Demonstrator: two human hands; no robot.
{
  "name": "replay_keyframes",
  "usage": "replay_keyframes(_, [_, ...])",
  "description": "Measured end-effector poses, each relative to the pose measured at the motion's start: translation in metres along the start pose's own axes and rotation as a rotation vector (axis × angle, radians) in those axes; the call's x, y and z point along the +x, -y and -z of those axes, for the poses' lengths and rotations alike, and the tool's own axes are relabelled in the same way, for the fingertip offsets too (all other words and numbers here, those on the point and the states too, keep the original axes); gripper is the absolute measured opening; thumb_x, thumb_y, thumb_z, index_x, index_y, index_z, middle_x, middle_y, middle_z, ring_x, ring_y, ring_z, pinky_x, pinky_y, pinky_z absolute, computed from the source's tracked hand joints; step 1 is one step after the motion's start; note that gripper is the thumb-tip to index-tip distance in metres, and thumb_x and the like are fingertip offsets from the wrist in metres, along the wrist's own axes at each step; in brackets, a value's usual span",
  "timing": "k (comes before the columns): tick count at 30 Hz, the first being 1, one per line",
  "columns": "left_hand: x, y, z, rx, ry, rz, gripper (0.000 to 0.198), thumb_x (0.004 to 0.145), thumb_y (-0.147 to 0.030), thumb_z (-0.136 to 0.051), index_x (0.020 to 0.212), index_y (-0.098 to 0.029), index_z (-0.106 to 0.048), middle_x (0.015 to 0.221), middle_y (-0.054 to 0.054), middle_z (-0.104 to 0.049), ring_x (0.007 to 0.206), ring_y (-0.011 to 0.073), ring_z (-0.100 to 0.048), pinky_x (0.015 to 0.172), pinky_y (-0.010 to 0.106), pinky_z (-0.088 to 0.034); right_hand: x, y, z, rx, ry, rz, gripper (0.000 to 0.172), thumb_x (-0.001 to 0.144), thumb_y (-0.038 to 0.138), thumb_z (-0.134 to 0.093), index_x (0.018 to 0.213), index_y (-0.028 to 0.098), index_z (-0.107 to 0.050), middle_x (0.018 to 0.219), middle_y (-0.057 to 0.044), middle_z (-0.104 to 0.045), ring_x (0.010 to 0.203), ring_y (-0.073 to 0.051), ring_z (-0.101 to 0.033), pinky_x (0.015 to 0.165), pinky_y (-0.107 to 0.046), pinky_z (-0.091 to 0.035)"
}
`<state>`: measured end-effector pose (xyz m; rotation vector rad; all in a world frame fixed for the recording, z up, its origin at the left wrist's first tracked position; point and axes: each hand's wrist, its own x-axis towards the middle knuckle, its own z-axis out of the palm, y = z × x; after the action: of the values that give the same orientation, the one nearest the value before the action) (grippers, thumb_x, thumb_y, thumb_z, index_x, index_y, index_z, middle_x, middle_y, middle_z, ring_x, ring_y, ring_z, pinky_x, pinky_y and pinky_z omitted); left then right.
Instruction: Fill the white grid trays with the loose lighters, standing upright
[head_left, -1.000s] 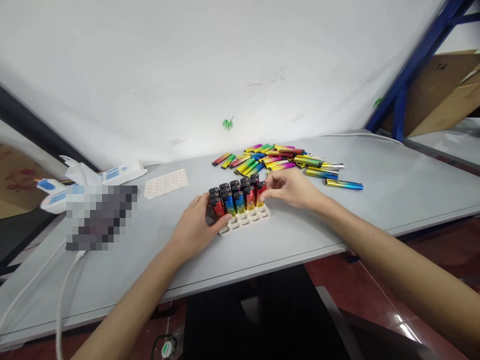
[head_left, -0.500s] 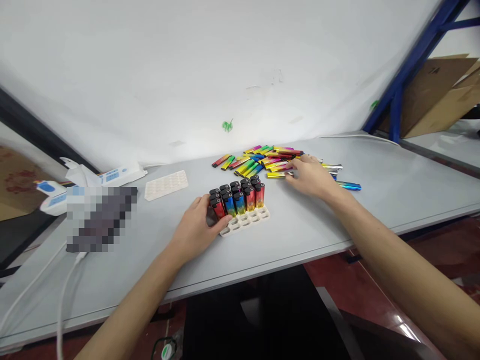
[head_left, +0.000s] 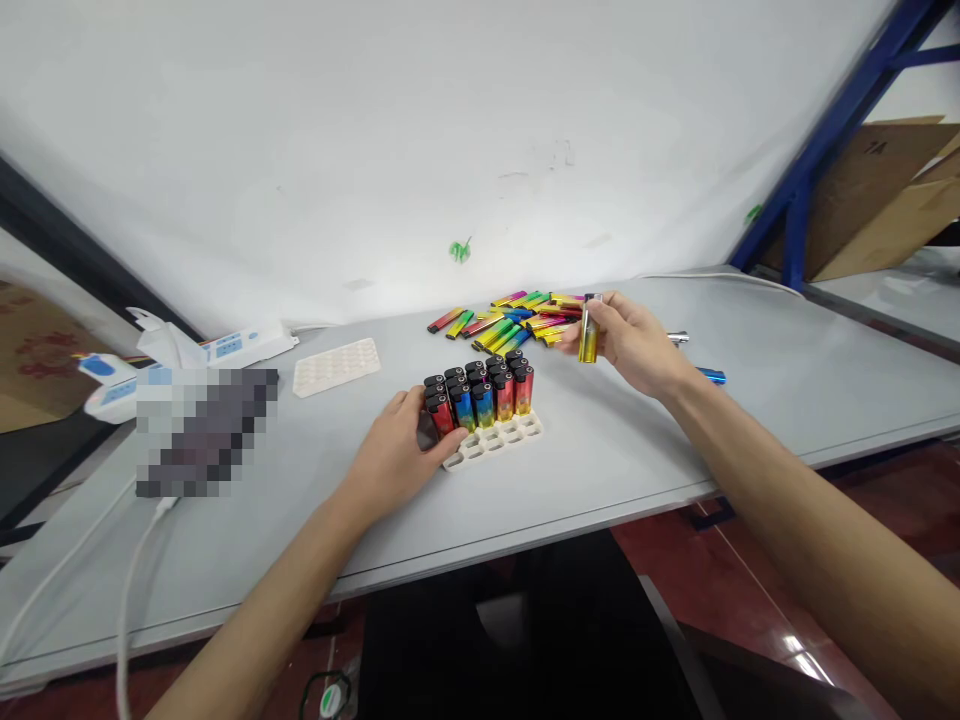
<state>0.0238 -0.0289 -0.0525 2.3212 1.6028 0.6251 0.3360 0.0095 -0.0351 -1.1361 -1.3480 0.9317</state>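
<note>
My left hand (head_left: 391,448) grips the left end of a cream tray (head_left: 501,439), its thumb along the front and its fingers behind. Several lighters (head_left: 484,408) with black tops stand upright in the tray's back rows, in red, blue and yellow metallic shades. The front holes of the tray hold nothing. Above the table to the right, my right hand (head_left: 636,340) pinches a yellow and silver lighter (head_left: 589,338), roughly upright. A loose heap of shiny coloured lighters (head_left: 511,328) lies behind the tray, partly covered by my right hand.
A second cream tray (head_left: 337,367) lies flat at the left. Beyond it are a white power strip (head_left: 238,345), a pixelated dark object (head_left: 214,430) and white cables (head_left: 124,600). A blue lighter (head_left: 712,376) lies right of my right wrist. A white wall (head_left: 360,150) backs the table.
My right hand has lifted a yellow and silver lighter off the table beside the heap and turned it upright. My left hand has stayed at the tray.
</note>
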Motion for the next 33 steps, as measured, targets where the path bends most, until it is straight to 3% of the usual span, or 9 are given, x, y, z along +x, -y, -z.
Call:
replay_keyframes(2, [0.0,0.0,0.0,-0.003,0.0,0.0,0.039,0.085,-0.05,-0.06,0.111,-0.021,-0.053,0.108,0.009,-0.063,0.098,0.0272,-0.062,0.082,0.041,-0.049,-0.002,0.003,-0.004,0.13,0.03,-0.05,0.037,0.083,0.059,-0.062,0.091,0.026,-0.048,0.071,0.001,-0.058,0.058,-0.015,-0.055,0.056,-0.03,-0.046])
replay_keyframes(6, [0.0,0.001,0.0,0.0,-0.003,-0.01,0.04,0.086,-0.052,-0.059,0.112,-0.022,-0.052,0.107,0.008,-0.064,0.097,0.0269,-0.063,0.081,0.04,-0.05,-0.004,0.0,-0.013,0.12,0.092,-0.182,0.039,0.088,0.063,-0.051,0.09,0.024,-0.054,0.064,0.004,-0.042,0.045,-0.009,-0.034,0.04,-0.024,-0.026])
replay_keyframes(9, [0.0,0.002,-0.001,0.002,-0.013,-0.017,0.04,0.086,-0.052,-0.059,0.112,-0.022,-0.053,0.107,0.009,-0.064,0.097,0.0272,-0.063,0.081,0.04,-0.05,-0.004,-0.004,-0.016,0.065,0.129,-0.203,0.041,0.088,0.062,-0.051,0.088,0.021,-0.056,0.071,0.001,-0.047,0.051,-0.01,-0.041,0.04,-0.024,-0.03])
replay_keyframes(13, [0.001,0.002,-0.001,-0.004,-0.008,-0.004,0.04,0.086,-0.051,-0.059,0.112,-0.022,-0.053,0.106,0.008,-0.064,0.095,0.0271,-0.063,0.08,0.04,-0.05,-0.008,-0.001,-0.016,0.069,0.151,-0.184,0.042,0.08,0.058,-0.068,0.101,0.029,-0.045,0.077,0.003,-0.055,0.059,-0.013,-0.053,0.045,-0.023,-0.039])
replay_keyframes(16, [0.001,0.001,-0.001,-0.008,0.0,0.001,0.04,0.086,-0.051,-0.059,0.112,-0.021,-0.053,0.106,0.008,-0.064,0.096,0.0268,-0.062,0.082,0.041,-0.05,-0.009,0.004,-0.016,0.134,0.15,-0.194,0.043,0.079,0.06,-0.068,0.096,0.03,-0.042,0.059,0.01,-0.038,0.043,-0.008,-0.032,0.039,-0.02,-0.022])
replay_keyframes(19, [0.001,0.0,-0.001,-0.016,-0.003,-0.005,0.04,0.086,-0.051,-0.059,0.112,-0.021,-0.053,0.108,0.008,-0.064,0.098,0.0269,-0.062,0.084,0.041,-0.049,-0.007,0.004,-0.015,0.145,0.121,-0.236,0.049,0.084,0.072,-0.051,0.075,0.024,-0.044,0.053,0.009,-0.02,0.042,-0.007,-0.013,0.04,-0.023,-0.01])
replay_keyframes(24, [0.0,0.0,0.0,-0.005,0.0,0.005,0.04,0.085,-0.052,-0.059,0.111,-0.022,-0.054,0.107,0.008,-0.064,0.096,0.0275,-0.062,0.081,0.04,-0.049,-0.002,-0.002,-0.016,0.05,0.058,-0.272,0.056,0.089,0.065,-0.04,0.054,0.023,-0.032,0.049,0.006,-0.018,0.042,-0.007,-0.01,0.04,-0.026,-0.007])
replay_keyframes(29, [0.0,-0.001,0.001,-0.014,0.007,0.011,0.04,0.085,-0.051,-0.059,0.112,-0.022,-0.053,0.107,0.008,-0.064,0.097,0.0272,-0.062,0.082,0.04,-0.049,-0.002,-0.005,-0.016,0.042,0.078,-0.266,0.048,0.09,0.053,-0.04,0.053,0.023,-0.031,0.049,0.006,-0.018,0.042,-0.007,-0.009,0.039,-0.025,-0.007])
replay_keyframes(33, [0.001,0.0,0.0,-0.014,0.007,0.005,0.042,0.085,-0.052,-0.059,0.114,-0.021,-0.053,0.108,0.009,-0.063,0.099,0.028,-0.062,0.082,0.04,-0.049,-0.003,-0.003,-0.018,0.042,0.039,-0.268,0.05,0.092,0.055,-0.036,0.054,0.023,-0.031,0.049,0.007,-0.018,0.042,-0.007,-0.009,0.039,-0.024,-0.008])
